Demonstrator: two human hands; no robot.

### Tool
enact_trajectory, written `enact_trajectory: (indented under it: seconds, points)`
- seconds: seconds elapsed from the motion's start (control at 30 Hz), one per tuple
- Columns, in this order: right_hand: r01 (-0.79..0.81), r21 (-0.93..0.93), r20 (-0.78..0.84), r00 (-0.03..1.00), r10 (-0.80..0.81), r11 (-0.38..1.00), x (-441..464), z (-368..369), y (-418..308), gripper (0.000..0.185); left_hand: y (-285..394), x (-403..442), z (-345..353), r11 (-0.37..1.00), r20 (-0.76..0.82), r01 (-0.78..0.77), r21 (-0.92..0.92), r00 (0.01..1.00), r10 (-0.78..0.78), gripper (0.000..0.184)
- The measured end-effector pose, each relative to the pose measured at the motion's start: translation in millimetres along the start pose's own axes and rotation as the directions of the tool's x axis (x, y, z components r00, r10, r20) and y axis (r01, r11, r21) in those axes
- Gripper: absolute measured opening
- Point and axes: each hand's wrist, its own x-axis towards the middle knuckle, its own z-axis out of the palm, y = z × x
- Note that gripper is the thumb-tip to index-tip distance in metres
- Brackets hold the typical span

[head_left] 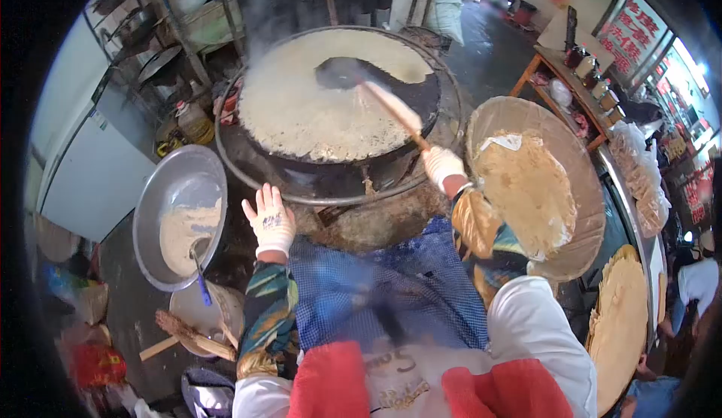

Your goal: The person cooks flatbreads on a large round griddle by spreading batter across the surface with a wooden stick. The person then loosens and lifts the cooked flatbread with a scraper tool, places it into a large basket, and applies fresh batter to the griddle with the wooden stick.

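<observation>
A: What do we see nearest, at lower centre of the frame?

B: A blue checked cloth (391, 286), spread over the lap, we judge, against spills. Just beyond it, left of centre, we find the white-gloved left hand (272, 226), open, fingers spread, holding nothing. It shows against the griddle's rim; whether it touches, we cannot tell.

A: And to either side?

B: At left, a wide grey metal basin (164, 192) holds pale batter (184, 234). A metal ladle with a blue handle (203, 288) leans out over its edge, probably within easy reach of that open hand. At right, a round brown shallow tray (590, 200) bears a browned flatbread (526, 185), set close by the griddle, perhaps to shorten the carry.

A: The other hand?

B: The white-gloved right hand (442, 166), right of centre, is closed around a long wooden-handled tool (398, 117), partly blurred. Its length, we suppose, keeps the fingers off the heat.

A: Farthest out?

B: Upper centre: a large round black griddle (425, 98), mostly covered by a pale sheet of batter (301, 94). The tool's far end reaches a dark bare patch, and steam (259, 42) drifts at upper left.
</observation>
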Motion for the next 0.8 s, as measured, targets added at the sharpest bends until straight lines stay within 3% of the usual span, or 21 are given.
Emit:
enact_trajectory:
  seconds: [0.03, 0.1, 0.23, 0.3, 0.4, 0.47, 0.5, 0.57, 0.63, 0.7, 0.77, 0.8]
  points:
    - [-0.078, 0.126, -0.073, 0.994, 0.087, 0.989, 3.2, -4.1, -2.4, 0.040, -3.8, 0.5, -2.9, 1.000, 0.000, 0.008, -0.002, 1.000, -0.008, 0.056]
    - [-0.047, 0.127, -0.084, 0.995, 0.058, 0.991, 0.0, -10.0, -11.0, 0.040, -4.7, 4.1, -7.0, 0.998, 0.013, 0.048, 0.051, 0.999, -0.049, 0.056]
    - [0.007, 0.042, 0.053, 0.999, -0.009, 0.999, -17.5, -9.5, -18.8, 0.042, 47.3, -7.5, -39.2, 0.966, -0.088, -0.140, -0.219, 0.988, 0.124, 0.052]
    - [-0.184, 0.101, -0.028, 0.982, 0.188, 0.978, -4.1, 4.4, 0.4, 0.041, 71.7, -21.0, -23.4, 0.952, -0.052, -0.192, -0.237, 0.981, 0.185, 0.057]
    - [-0.085, 0.099, -0.027, 0.996, 0.088, 0.991, -9.5, -12.5, -11.8, 0.044, 73.6, -33.5, -12.1, 0.964, -0.169, -0.221, -0.150, 0.966, 0.195, 0.064]
    - [0.016, 0.121, 0.013, 1.000, -0.018, 0.992, -20.5, -18.6, -21.0, 0.044, 67.2, -31.7, -14.4, 0.968, -0.093, -0.202, -0.150, 0.977, 0.190, 0.068]
    - [0.049, 0.001, 0.072, 0.996, -0.049, 0.999, -29.9, -17.3, -26.7, 0.045, 63.3, -30.4, -12.5, 0.970, -0.086, -0.195, -0.149, 0.979, 0.183, 0.068]
    - [0.011, 0.041, 0.118, 0.993, -0.015, 0.999, -22.0, 2.5, -10.0, 0.045, 55.2, -27.8, -9.3, 0.977, -0.059, -0.180, -0.116, 0.983, 0.174, 0.069]
    - [-0.159, 0.127, 0.044, 0.987, 0.155, 0.979, -2.2, 8.1, 11.9, 0.043, 44.9, -25.8, -11.2, 0.980, -0.028, -0.176, -0.097, 0.984, 0.174, 0.069]
    - [-0.151, 0.132, 0.032, 0.989, 0.148, 0.980, 0.8, -4.1, 6.4, 0.041, 37.0, -26.5, -6.1, 0.977, -0.051, -0.190, -0.101, 0.981, 0.186, 0.070]
    - [0.050, -0.019, 0.028, 0.998, -0.050, 0.999, -7.3, -13.4, -10.4, 0.041, 30.4, -19.6, -7.2, 0.982, -0.028, -0.156, -0.111, 0.988, 0.154, 0.069]
    - [-0.021, 0.049, 0.036, 0.999, 0.019, 0.999, -15.3, -16.2, -18.6, 0.041, 28.8, -18.8, -7.6, 0.984, -0.034, -0.147, -0.104, 0.989, 0.144, 0.069]
